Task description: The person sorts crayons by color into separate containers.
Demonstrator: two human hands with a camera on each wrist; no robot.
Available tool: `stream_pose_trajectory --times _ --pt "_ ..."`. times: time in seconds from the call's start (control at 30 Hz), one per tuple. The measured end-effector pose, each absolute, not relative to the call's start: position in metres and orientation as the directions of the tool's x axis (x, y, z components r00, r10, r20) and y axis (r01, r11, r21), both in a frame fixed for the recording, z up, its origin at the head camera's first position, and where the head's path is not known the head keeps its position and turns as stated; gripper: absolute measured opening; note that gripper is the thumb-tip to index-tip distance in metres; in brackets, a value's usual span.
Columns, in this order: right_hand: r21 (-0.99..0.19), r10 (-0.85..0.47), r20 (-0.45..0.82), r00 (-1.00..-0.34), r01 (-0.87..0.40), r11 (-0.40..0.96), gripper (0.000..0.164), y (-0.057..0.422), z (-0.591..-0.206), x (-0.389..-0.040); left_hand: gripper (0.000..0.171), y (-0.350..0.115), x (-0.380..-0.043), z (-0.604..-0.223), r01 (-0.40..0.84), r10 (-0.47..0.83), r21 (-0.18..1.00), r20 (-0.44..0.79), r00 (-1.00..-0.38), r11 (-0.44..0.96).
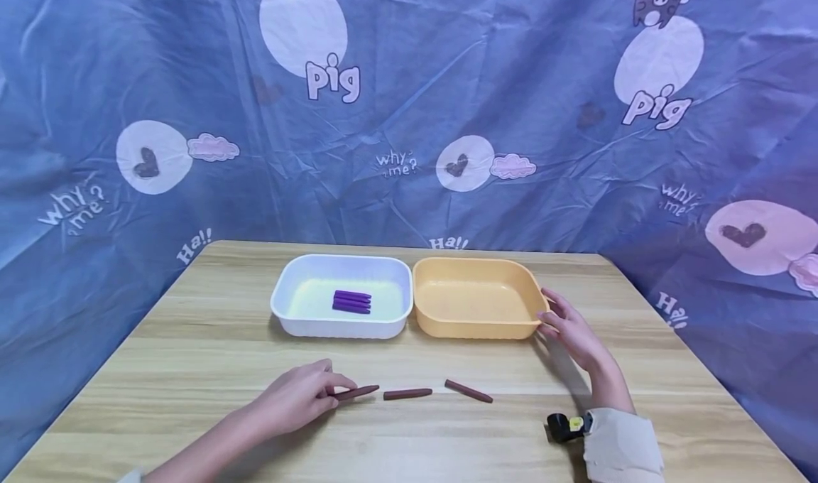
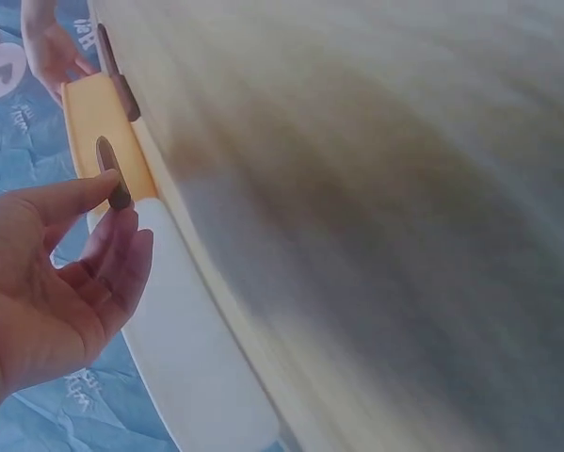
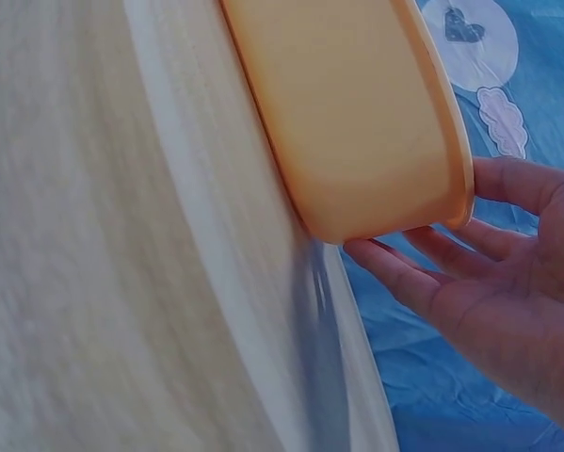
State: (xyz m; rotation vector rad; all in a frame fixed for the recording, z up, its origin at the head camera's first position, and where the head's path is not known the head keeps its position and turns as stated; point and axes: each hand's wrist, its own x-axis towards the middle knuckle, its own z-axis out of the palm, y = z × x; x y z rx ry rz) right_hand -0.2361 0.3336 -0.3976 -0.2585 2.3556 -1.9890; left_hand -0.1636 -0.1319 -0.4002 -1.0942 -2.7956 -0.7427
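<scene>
My left hand pinches a brown crayon between thumb and fingers, low over the table in front of the white bin. The left wrist view shows the same crayon sticking out past the fingertips. Two more brown crayons lie to its right, one nearly level, the other slanted. At the right end of the yellow bin, my right hand touches the outer wall and rim with extended fingers.
A white bin stands directly left of the yellow one, with several purple crayons lying side by side inside it. A black wrist camera sits by the right sleeve. Printed blue cloth hangs behind the wooden table.
</scene>
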Motion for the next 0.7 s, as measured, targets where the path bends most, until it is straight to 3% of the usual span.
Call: stream_pose_trajectory --times 0.7 --pt "-0.984 -0.162 0.072 -0.984 -0.096 0.148 0.063 0.335 -0.397 -0.233 0.03 -0.081 -0.195 -0.371 0.676 0.587 0.334 0.337 -0.736 0.657"
